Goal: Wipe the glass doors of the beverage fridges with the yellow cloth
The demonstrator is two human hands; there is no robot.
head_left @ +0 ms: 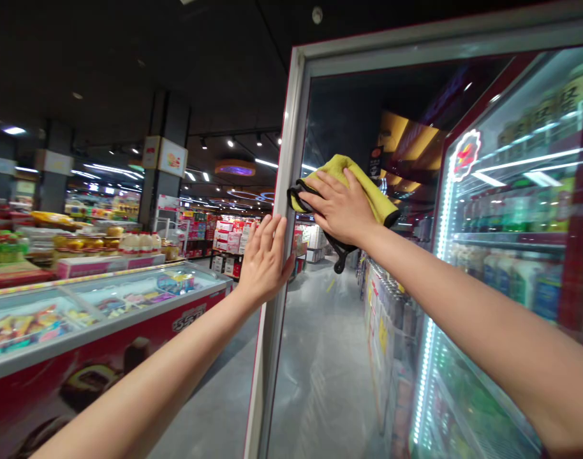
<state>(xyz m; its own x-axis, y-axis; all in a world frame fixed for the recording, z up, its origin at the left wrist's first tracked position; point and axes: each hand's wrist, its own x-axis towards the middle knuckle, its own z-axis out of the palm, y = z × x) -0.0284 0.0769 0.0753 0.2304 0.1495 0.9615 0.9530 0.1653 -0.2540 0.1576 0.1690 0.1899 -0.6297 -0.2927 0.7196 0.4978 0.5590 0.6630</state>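
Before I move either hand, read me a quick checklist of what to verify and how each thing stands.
1. Right hand over the yellow cloth: ok, fingers spread across it.
2. Cloth against the glass pane: ok, held there near the pane's left edge.
3. Black loop tucked in: not ok, it hangs below the right hand.
4. Left hand on the door frame: ok, at its outer edge.
5. Chest freezer apart from the frame: ok, floor shows between.
6. Pane free of marks: cannot tell, reflections confuse it.
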